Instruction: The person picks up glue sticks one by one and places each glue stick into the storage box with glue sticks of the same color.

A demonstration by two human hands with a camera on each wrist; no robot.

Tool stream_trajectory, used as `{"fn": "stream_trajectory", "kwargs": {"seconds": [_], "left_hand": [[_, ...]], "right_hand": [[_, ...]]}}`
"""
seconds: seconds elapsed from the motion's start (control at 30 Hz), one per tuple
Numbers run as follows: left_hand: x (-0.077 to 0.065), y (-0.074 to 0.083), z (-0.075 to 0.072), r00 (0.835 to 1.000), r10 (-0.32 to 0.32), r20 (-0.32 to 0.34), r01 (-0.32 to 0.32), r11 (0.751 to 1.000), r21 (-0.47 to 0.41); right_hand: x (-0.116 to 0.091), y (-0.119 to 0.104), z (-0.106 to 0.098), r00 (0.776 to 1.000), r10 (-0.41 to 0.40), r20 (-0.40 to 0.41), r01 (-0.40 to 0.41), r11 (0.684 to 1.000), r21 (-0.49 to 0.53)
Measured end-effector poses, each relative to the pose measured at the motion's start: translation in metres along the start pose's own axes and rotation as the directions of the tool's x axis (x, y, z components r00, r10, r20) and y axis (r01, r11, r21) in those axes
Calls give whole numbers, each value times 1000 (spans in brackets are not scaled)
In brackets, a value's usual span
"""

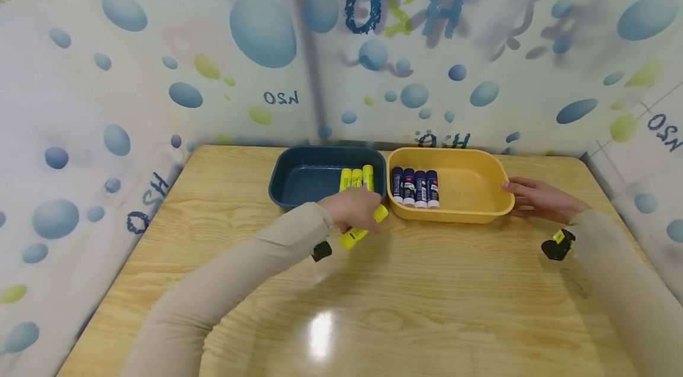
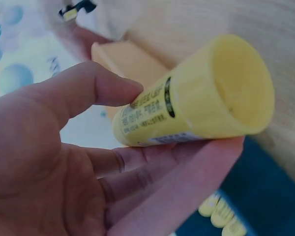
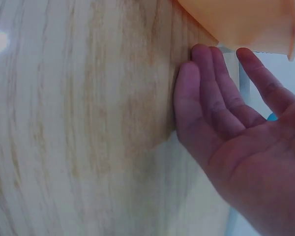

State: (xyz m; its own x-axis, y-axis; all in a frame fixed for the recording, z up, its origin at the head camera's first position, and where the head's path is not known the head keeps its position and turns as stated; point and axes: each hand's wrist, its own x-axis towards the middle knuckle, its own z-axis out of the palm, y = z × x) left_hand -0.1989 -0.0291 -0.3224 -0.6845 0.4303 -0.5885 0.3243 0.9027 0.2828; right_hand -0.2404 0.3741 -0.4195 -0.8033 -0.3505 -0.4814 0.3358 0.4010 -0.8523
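Observation:
My left hand (image 1: 352, 208) holds a yellow glue stick (image 1: 356, 236) between thumb and fingers, in front of the blue tray's right end. Close up in the left wrist view, the glue stick (image 2: 162, 110) lies tilted across the fingers, its hollow round end facing outward. Three more yellow glue sticks (image 1: 357, 175) lie side by side in the dark blue tray (image 1: 277, 184), partly hidden by the hand. My right hand (image 1: 546, 199) touches the right rim of the yellow tray (image 1: 480, 211). In the right wrist view its fingers (image 3: 221, 93) extend loosely beside the tray wall.
Several dark blue glue sticks with white ends (image 1: 415, 187) stand in a row at the yellow tray's left end. Both trays sit next to each other at the back of the wooden table (image 1: 427, 288), before a patterned wall (image 1: 341, 86).

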Motion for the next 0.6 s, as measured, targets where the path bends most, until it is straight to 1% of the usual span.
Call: {"fn": "stream_trajectory", "kwargs": {"seconds": [0.1,0.23,0.33,0.43,0.53,0.6], "left_hand": [[-3,-6,-10,1000,-26,-9,26,1000,-17],[-6,-20,-23,998,-27,-53,24,998,-58],[-7,-35,-33,996,-22,-83,13,994,-108],[-6,-52,-44,994,-33,-102,15,986,-165],[-4,-68,-54,992,-61,-108,36,976,-217],[-2,-77,-59,990,-94,-104,65,966,-250]], "right_hand": [[0,-1,-2,1000,3,0,-3,999,-32],[0,-1,-3,1000,10,-3,-10,999,-53],[1,-1,-3,1000,21,-7,-22,998,-60],[1,-1,-3,1000,27,-13,-28,997,-71],[1,-1,-2,1000,27,-16,-28,997,-75],[1,-2,-2,999,30,-17,-31,997,-71]]}}
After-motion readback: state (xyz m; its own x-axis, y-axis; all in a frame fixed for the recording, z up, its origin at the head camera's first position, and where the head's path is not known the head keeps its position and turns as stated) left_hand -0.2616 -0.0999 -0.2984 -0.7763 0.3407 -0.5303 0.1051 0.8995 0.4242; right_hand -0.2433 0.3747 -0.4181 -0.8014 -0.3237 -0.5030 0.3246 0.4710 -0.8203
